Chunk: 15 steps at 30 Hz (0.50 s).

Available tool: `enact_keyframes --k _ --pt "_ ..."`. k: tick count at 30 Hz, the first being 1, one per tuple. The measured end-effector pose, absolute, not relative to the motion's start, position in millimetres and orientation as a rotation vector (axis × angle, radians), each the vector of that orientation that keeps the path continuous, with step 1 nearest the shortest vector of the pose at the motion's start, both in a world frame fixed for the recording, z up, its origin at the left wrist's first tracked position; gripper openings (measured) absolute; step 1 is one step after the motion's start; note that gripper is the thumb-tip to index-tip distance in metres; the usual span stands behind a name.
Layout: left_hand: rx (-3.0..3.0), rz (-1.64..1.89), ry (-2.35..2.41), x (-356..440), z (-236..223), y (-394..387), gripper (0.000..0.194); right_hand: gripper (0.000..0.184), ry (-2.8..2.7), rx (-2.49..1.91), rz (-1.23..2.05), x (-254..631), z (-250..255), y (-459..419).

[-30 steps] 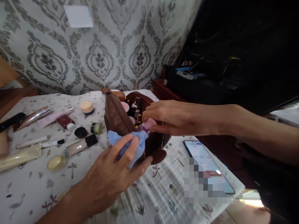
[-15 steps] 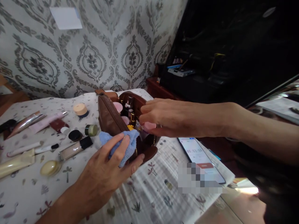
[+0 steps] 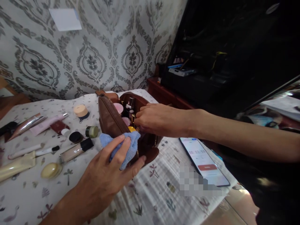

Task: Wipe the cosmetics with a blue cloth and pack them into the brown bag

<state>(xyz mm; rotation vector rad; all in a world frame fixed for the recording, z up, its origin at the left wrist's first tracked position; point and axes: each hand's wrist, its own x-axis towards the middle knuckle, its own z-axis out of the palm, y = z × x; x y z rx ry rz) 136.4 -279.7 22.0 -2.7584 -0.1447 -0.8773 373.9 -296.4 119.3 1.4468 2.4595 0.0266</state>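
A brown makeup bag [image 3: 109,117] stands unzipped on the cloth-covered table. Inside it are pink round containers [image 3: 119,108], a dark bottle with a shiny cap [image 3: 130,103] and a small gold-topped item [image 3: 133,118]. My left hand [image 3: 110,167] presses a blue cloth [image 3: 127,147] against the bag's near side, thumb by the end tab. Into the bag's opening reaches my right hand [image 3: 154,120], its fingers curled down; what they hold, if anything, is hidden.
Left of the bag lie a foundation bottle [image 3: 75,150], a green jar [image 3: 92,131], a cream-lidded jar [image 3: 80,111], a yellow compact [image 3: 50,169] and several tubes. A phone [image 3: 203,162] showing a timer lies at right. A dark screen [image 3: 222,47] stands behind.
My right hand has moved left and lower into the bag. The pink item seen under its fingers before is now out of sight. My left hand has hardly moved.
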Motion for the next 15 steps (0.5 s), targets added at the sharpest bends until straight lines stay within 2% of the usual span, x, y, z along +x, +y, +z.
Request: enact_keyframes --k 7,15 --pt "-2.724 -0.918 -0.152 139 21 -280 0.048 0.015 2.524 1.457 -0.011 375 135 -293" --pt "-2.691 -0.839 -0.108 134 17 -273 0.054 0.021 2.523 1.450 0.082 373 117 -278"
